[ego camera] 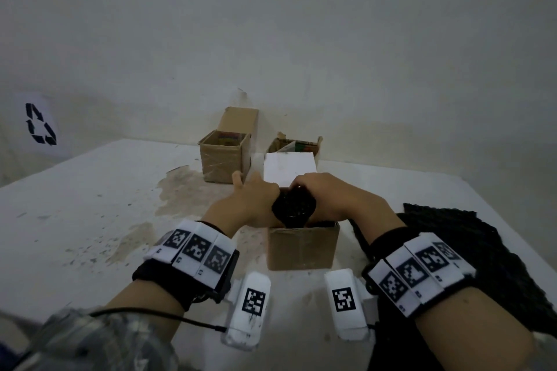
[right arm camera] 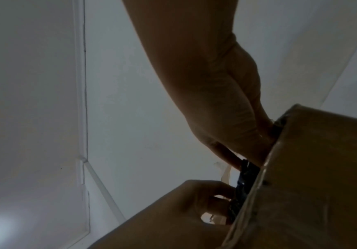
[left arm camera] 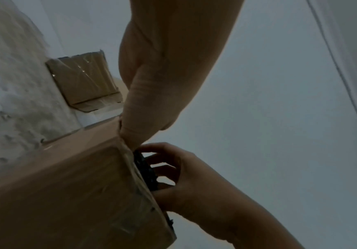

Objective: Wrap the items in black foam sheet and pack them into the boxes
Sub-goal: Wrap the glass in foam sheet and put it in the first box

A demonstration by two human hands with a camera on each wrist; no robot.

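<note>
A black foam-wrapped bundle point(ego camera: 294, 209) sticks out of the mouth of a small open cardboard box point(ego camera: 303, 247) in the middle of the table. My left hand point(ego camera: 256, 194) grips the bundle from the left and my right hand point(ego camera: 325, 193) grips it from the right. In the left wrist view the right hand's fingers point(left arm camera: 164, 168) curl on the black foam point(left arm camera: 146, 171) at the box's rim point(left arm camera: 130, 168). In the right wrist view the left hand's fingers point(right arm camera: 213, 197) touch the foam point(right arm camera: 243, 183) beside the box wall point(right arm camera: 312, 185). What the foam wraps is hidden.
Spare black foam sheets point(ego camera: 452, 235) lie on the table at the right. A white box point(ego camera: 289, 170) stands just behind the near box. Two open cardboard boxes point(ego camera: 224, 156) point(ego camera: 297, 146) with contents stand at the back by the wall. The white table point(ego camera: 90, 205) is stained at the left.
</note>
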